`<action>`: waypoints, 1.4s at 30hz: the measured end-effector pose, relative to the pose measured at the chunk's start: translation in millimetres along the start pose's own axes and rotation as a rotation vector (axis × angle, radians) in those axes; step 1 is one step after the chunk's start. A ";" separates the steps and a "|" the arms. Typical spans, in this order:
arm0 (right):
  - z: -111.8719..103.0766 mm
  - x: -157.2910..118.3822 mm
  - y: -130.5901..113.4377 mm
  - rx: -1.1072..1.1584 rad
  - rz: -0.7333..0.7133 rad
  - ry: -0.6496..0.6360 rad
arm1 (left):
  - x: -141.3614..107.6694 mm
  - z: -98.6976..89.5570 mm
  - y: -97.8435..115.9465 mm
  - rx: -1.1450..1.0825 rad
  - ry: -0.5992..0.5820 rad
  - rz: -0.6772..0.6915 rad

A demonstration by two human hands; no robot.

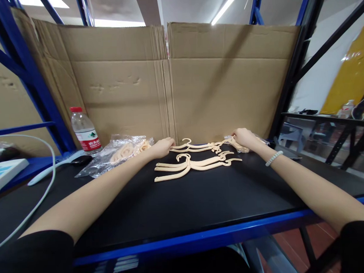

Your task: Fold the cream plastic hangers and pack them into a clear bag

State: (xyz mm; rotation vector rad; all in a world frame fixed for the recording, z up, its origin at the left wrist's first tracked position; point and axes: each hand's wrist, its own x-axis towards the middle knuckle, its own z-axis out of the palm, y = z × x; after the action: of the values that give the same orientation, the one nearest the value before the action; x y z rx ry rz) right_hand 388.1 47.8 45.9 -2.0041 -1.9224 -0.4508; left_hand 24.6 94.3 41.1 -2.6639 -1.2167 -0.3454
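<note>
Several cream plastic hangers point(205, 164) lie together on the black table, hooks and arms overlapping. Behind them lies another cream hanger point(197, 146), its hook toward the cardboard. My left hand point(165, 148) is closed at the left end of this rear hanger, fingertips pressed together on it. My right hand point(244, 138) is at the right, fingers bent down over a clear bag point(242, 148) and cream pieces near the rear hanger's right end; what its fingertips hold is hidden. Beside my left wrist, a clear plastic bag point(119, 153) holds cream curved parts.
A water bottle point(86, 134) with a red cap stands at the back left. Nearby lie a light-handled brush point(52, 169) and a white cable point(49, 185). Cardboard point(228, 87) walls the back of the table point(184, 208). Blue metal posts flank the left side.
</note>
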 end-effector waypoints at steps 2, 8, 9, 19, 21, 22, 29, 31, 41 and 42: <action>-5.3 1.5 3.7 0.065 0.016 0.032 | -3.0 -6.5 2.4 -0.013 0.012 -0.028; -16.3 -3.6 9.6 0.398 0.056 0.112 | -23.5 -30.3 21.3 -0.007 0.075 -0.112; -16.6 -5.0 10.3 0.528 0.068 0.118 | -28.5 -33.6 25.7 -0.004 0.091 -0.115; -29.9 -29.0 -27.3 1.205 0.171 0.163 | -80.1 -40.7 55.7 -0.062 0.194 -0.075; -33.4 -35.9 -38.8 1.250 0.149 0.150 | -90.2 -42.8 60.3 -0.119 0.208 -0.084; -34.2 -39.3 -43.5 1.266 0.127 0.155 | -94.9 -43.6 62.3 -0.150 0.219 -0.087; -24.1 -61.9 -56.3 1.237 -0.116 0.183 | -114.5 -31.0 63.5 -0.317 0.281 -0.037; -21.7 -66.6 -56.8 0.999 -0.209 0.314 | -115.1 -26.0 61.8 -0.329 0.265 -0.039; -22.4 -81.4 -66.4 0.295 -0.680 0.586 | -114.9 -25.3 64.1 -0.314 0.289 -0.016; -22.3 -81.9 -66.6 0.293 -0.682 0.566 | -114.9 -24.8 64.3 -0.316 0.291 -0.015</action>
State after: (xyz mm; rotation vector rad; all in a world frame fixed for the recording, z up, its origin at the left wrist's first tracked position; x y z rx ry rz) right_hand 318.1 -32.9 30.8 -0.8689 -2.0727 -0.7451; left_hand -2.8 -36.1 26.6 -2.7252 -1.1714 -0.9631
